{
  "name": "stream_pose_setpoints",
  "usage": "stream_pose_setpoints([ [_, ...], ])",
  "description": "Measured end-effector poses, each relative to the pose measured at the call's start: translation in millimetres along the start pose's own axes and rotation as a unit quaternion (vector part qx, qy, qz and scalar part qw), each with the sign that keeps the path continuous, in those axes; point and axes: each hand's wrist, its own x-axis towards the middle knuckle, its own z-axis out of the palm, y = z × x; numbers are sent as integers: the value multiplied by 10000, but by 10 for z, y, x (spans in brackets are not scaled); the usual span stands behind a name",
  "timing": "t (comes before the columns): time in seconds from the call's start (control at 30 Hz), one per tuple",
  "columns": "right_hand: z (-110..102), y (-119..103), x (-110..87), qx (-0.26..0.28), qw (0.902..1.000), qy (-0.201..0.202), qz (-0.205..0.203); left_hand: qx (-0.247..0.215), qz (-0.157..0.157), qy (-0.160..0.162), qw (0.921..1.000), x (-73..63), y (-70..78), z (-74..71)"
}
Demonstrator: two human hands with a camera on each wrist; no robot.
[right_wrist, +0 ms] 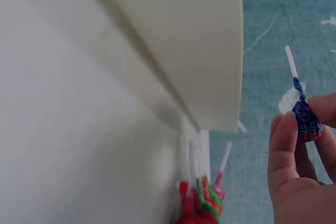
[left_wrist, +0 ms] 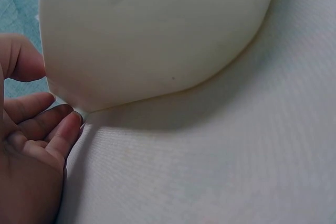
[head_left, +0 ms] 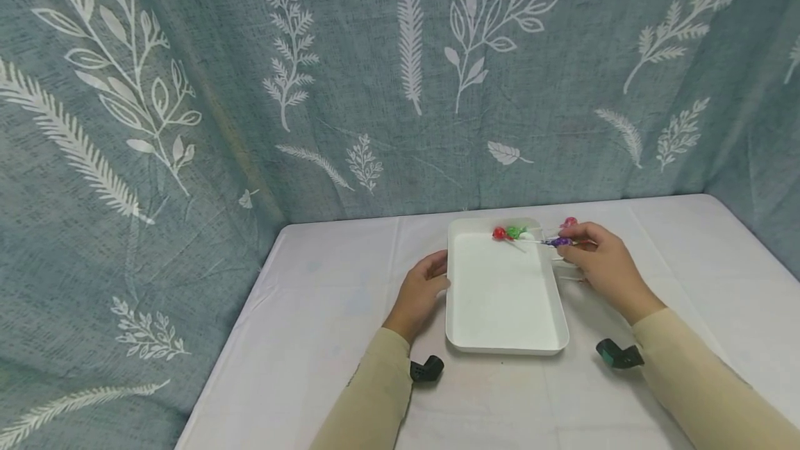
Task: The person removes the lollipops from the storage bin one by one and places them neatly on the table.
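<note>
Right hand [head_left: 598, 264] pinches a purple lollipop [right_wrist: 304, 119] by its head; loose left hand [head_left: 416, 294] touches white tray [head_left: 503, 297].

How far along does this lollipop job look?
Apparently partway, if the white tray is being filled. Looks done: a red lollipop and a green lollipop lie inside it. In hand: the right hand holds a purple-blue lollipop near the tray's right edge; the left hand touches its left edge. Probably left: a pink lollipop and more lollipops beside the tray.
</note>
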Motion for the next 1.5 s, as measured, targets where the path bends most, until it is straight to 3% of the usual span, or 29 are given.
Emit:
stream_pose_setpoints([
  [0.4, -116, 143, -112, -226, 9997, -93, 41, 14, 18, -7, 10000, -28, -7, -13],
  [0.73, -272, 233, -212, -576, 9982, 64, -146, -37, 20, -2, 10000, -12, 6, -5],
  [1.17, -462, 439, -323, -1016, 9945, 6, 241, -80, -37, 25, 10000, 17, 31, 44],
  [1.5, -489, 538, -379, -860, 9956, -154, 332, 5, -62, 67, 10000, 9, 20, 29],
])
